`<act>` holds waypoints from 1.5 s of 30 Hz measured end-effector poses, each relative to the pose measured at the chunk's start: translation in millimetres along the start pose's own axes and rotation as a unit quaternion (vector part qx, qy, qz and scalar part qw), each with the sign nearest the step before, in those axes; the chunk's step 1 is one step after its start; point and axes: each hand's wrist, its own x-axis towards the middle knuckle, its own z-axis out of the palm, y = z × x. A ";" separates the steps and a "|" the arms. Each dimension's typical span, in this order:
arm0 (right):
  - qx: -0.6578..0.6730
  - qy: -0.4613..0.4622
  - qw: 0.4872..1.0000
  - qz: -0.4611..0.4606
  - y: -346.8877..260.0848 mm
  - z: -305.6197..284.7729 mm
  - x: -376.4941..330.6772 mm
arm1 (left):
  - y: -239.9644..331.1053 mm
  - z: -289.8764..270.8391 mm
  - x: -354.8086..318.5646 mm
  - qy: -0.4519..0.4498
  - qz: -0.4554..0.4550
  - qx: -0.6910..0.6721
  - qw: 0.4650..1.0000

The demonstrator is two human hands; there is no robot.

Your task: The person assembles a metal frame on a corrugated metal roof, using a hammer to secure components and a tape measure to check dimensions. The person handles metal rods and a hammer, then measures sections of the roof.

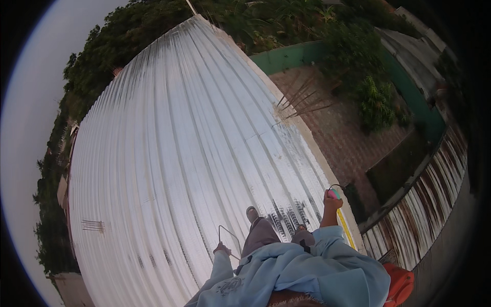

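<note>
My left hand point(222, 249) is closed around one end of a thin, bent metal frame point(228, 231), shaped like a hacksaw frame. It is held just above the roof, left of my legs. My right hand point(333, 200) is raised by the roof's right edge, its fingers wrapped round a small pink and green tape measure point(333, 193). Yellow measuring tape point(346, 230) shows below that hand, running along the edge beside my sleeve. A dark thin loop curves above the fingers. Both feet stand on the silver corrugated metal roof point(174, 153).
A pale wall edge point(319, 158) borders the roof on the right, with a drop to a brick-paved yard point(327, 112). Rusty rebar point(307, 102) sticks up there, and more rods point(93, 225) stand at left. A rusted sheet roof point(414, 215) lies lower right. A red bag point(399, 284) is behind me.
</note>
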 end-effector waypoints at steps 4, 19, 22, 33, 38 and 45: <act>0.007 -0.032 0.997 -0.066 60.5 57.0 28.3 | 92.2 115.0 46.7 -0.025 0.034 0.121 0.992; 0.060 0.073 0.992 -0.088 433.5 230.3 -32.4 | 489.7 449.0 211.4 -0.073 0.110 0.312 0.941; 0.061 0.053 0.992 -0.098 486.2 263.6 21.7 | 533.1 537.1 229.9 -0.091 0.121 0.320 0.935; 0.066 0.185 0.980 -0.043 733.9 472.5 142.9 | 652.5 743.8 182.2 -0.062 0.105 0.371 0.921; 0.093 0.169 0.980 -0.053 799.2 531.4 195.7 | 735.6 854.1 200.0 -0.114 0.121 0.461 0.872; 0.087 0.170 0.973 -0.132 848.9 570.7 271.5 | 831.1 1079.0 263.8 -0.171 0.133 0.588 0.779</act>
